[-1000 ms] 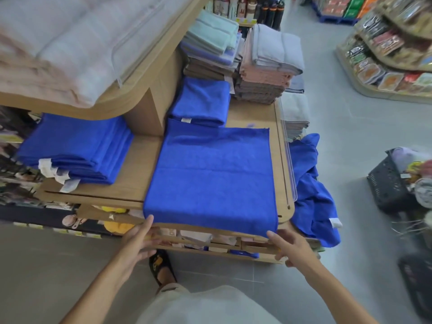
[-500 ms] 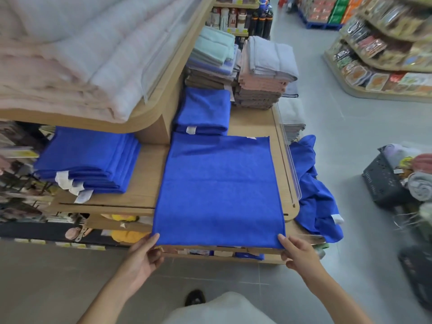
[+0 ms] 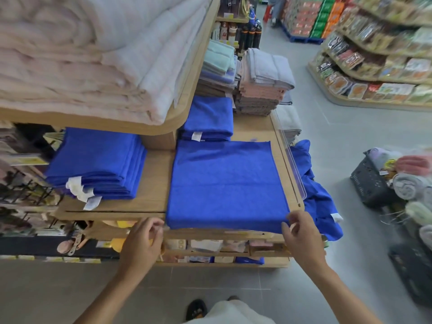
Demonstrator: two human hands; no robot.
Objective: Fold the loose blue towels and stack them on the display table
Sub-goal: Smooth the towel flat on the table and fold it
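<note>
A blue towel [image 3: 224,183] lies spread flat on the wooden worktop [image 3: 154,183], its near edge along the front lip, probably so that both near corners can be lifted for the next fold. The right hand [image 3: 302,235], at the towel's 5 o'clock corner, pinches that corner between thumb and curled fingers. The left hand [image 3: 142,244] sits at the 7 o'clock corner with its fingers curled in. Blur hides whether it has hold of the cloth.

Two folded blue stacks are done: the left stack [image 3: 98,160] at 9 o'clock, its layers too tight to count, and the rear stack [image 3: 208,115] at 12 o'clock. One loose blue heap [image 3: 320,199] hangs off the worktop's side at 3 o'clock, likely waiting its turn.
</note>
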